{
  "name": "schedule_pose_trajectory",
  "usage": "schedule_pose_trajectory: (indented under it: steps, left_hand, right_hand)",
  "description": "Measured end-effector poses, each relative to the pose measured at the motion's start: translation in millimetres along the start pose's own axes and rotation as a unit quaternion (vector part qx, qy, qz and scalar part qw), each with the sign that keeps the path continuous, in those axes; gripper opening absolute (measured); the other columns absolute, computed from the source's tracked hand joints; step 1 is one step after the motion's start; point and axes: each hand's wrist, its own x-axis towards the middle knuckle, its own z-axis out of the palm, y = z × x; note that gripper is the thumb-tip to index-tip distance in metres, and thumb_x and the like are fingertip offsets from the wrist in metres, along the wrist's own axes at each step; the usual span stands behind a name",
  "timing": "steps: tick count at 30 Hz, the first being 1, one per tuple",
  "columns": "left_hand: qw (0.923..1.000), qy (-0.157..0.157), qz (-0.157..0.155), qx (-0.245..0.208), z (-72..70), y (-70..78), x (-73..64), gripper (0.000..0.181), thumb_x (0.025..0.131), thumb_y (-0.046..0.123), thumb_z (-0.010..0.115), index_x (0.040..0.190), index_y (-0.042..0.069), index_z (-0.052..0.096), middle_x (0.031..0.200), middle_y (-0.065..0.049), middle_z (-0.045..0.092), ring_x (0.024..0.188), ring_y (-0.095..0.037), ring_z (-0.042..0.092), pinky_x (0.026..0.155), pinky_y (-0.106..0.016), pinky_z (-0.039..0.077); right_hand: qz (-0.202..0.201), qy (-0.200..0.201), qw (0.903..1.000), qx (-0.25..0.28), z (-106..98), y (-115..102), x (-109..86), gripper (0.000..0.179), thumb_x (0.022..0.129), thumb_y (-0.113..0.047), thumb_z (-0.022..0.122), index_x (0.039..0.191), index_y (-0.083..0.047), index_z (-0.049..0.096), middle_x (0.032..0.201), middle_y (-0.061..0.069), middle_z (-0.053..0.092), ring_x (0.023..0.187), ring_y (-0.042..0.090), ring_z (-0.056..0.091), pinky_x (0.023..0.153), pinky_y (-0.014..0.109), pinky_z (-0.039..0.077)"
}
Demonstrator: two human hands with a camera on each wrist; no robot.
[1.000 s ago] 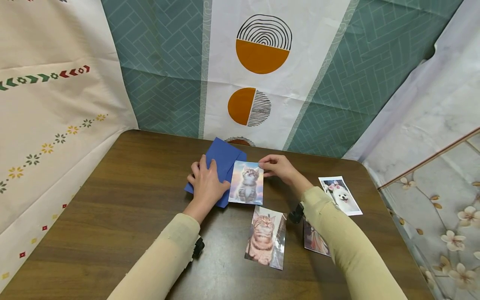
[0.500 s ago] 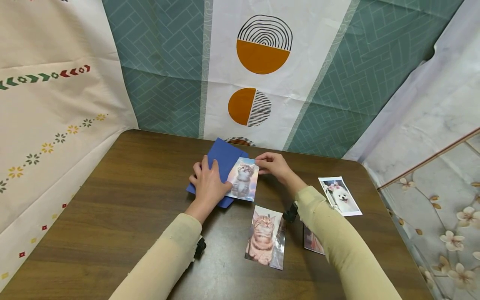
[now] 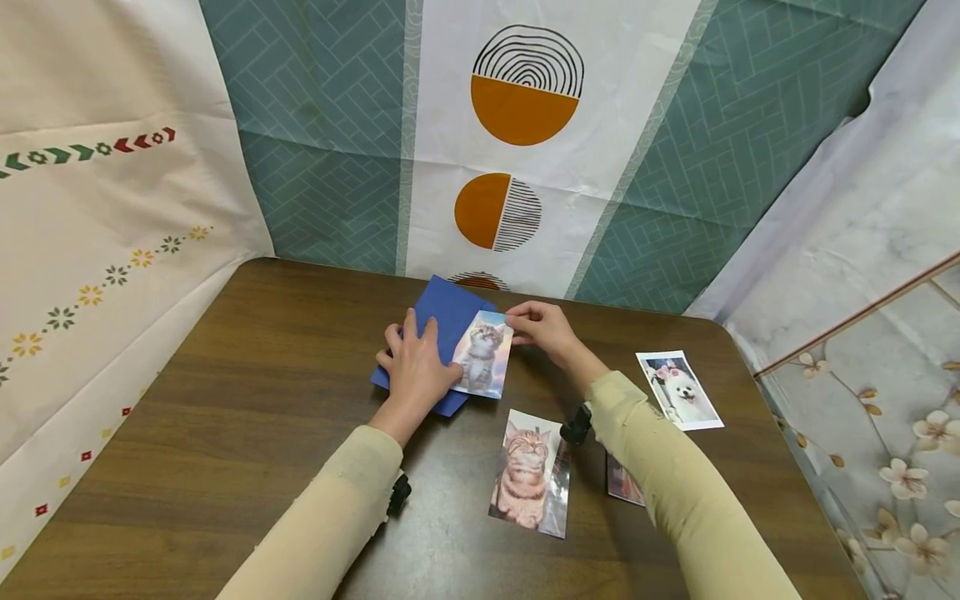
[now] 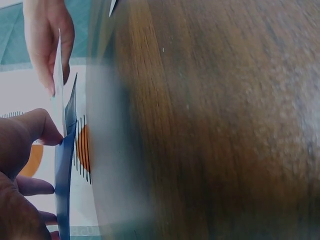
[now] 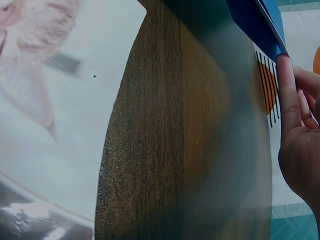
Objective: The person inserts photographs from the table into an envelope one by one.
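My left hand point(image 3: 418, 367) grips a blue envelope point(image 3: 441, 308), fingers spread over its face and thumb at its opening edge. My right hand point(image 3: 546, 329) pinches the upper right corner of a kitten photo point(image 3: 483, 354) between thumb and fingers. The photo's left side is tucked in at the envelope's opening, so part of it is hidden. Seen edge-on in the left wrist view, the white photo point(image 4: 58, 80) slants down to the envelope point(image 4: 64, 175) beside the thumb point(image 4: 42, 127). In the right wrist view the envelope point(image 5: 257, 25) shows just past the right fingertips.
On the brown wooden table point(image 3: 285, 450), an orange cat photo point(image 3: 528, 475) lies near the front, with a white dog photo point(image 3: 681, 390) farther right. Another photo point(image 3: 624, 485) is partly covered by the right sleeve. Patterned cloth point(image 3: 330, 133) hangs behind the table.
My right hand has moved left with the kitten photo, whose left side has slid farther behind the envelope's edge. The left hand has stayed nearly in place on the envelope.
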Motion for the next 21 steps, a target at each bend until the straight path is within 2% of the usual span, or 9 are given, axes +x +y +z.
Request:
schedule_pose_trajectory:
  steps: [21]
  left_hand:
    - [0.9998,-0.018,-0.008,0.002,-3.4,-1.6,1.7,0.087,0.088,0.035,0.086,0.160,0.002,0.048,0.173,-0.029,0.020,0.151,-0.055,0.020,0.105,-0.078,0.029]
  right_hand:
    - [-0.008,-0.001,0.9997,0.022,11.1,-0.3,0.6,0.023,0.103,0.001,0.068,0.122,0.014,0.067,0.091,0.005,0.070,0.081,0.016,0.073,0.075,0.032,0.064]
